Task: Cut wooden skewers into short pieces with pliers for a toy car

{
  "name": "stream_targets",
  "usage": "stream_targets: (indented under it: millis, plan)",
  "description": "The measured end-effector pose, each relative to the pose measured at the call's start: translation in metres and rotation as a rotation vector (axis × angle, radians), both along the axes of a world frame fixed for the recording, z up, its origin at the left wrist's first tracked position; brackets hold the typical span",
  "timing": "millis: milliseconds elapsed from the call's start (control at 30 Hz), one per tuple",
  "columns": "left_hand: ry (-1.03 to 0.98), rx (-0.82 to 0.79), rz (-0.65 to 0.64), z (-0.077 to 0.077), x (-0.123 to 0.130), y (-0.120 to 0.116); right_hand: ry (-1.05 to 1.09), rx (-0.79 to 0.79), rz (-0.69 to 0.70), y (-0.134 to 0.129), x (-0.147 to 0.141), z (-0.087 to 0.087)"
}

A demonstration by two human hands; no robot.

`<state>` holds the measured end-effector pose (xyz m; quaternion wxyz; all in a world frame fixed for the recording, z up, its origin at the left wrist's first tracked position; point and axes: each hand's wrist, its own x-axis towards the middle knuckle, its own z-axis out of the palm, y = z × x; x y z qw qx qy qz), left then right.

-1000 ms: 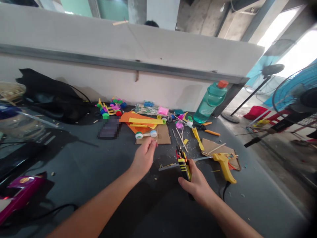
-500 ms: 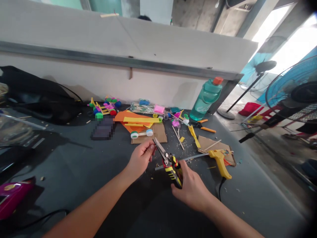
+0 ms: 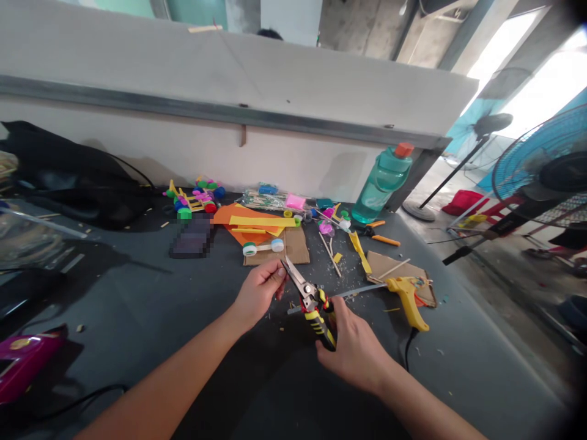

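Observation:
My right hand [image 3: 351, 339] is wrapped round the black and yellow handles of a pair of pruning shears [image 3: 316, 308], their blades pointing up and left. The blade tips reach the fingertips of my left hand [image 3: 261, 290], which is closed in a pinch. Whatever sits between those fingers is too small or hidden to make out. Just beyond lies a pale stick with white bottle caps [image 3: 250, 249] on its ends, on a piece of brown cardboard [image 3: 298, 247]. A grey glue stick [image 3: 360, 289] runs behind the shears to a yellow glue gun [image 3: 408, 302].
Orange and yellow paper [image 3: 224, 215], coloured caps [image 3: 326, 228] and orange-handled pliers [image 3: 385, 239] lie towards the back. A teal bottle [image 3: 380, 186] stands by the partition [image 3: 183, 146]. To the left are a pixelated dark object [image 3: 190, 235], a black bag [image 3: 68, 177] and a magenta object [image 3: 27, 366].
Both hands stay in nearly the same place. The shears' blades have shifted very slightly to the left, still at my left fingertips. Nothing else on the table has moved.

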<state>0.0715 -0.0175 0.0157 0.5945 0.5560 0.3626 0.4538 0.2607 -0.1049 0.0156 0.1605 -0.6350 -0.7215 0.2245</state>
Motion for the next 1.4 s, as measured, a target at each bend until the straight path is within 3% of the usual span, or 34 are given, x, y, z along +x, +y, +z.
stream_targets:
  millis: [267, 467, 667, 867, 1167, 1400]
  plan:
    - [0.000, -0.005, -0.022, -0.003, -0.001, 0.000, 0.002, -0.063, 0.048, 0.002, 0.003, 0.007]
    - [0.010, 0.023, -0.043, 0.005, -0.001, -0.002, 0.042, -0.111, 0.088, -0.002, 0.003, 0.005]
    - [-0.070, -0.014, -0.049, 0.006, -0.001, -0.003, 0.100, -0.076, 0.065, -0.004, -0.003, 0.006]
    - [-0.137, -0.019, -0.063, 0.003, -0.002, -0.002, 0.005, 0.035, 0.036, -0.002, -0.002, 0.003]
    - [0.036, 0.113, -0.090, 0.006, -0.011, 0.004, -0.031, 0.047, 0.040, -0.003, 0.001, -0.002]
    - [-0.002, 0.116, -0.114, 0.008, -0.011, 0.004, 0.026, 0.013, 0.069, -0.002, -0.001, 0.002]
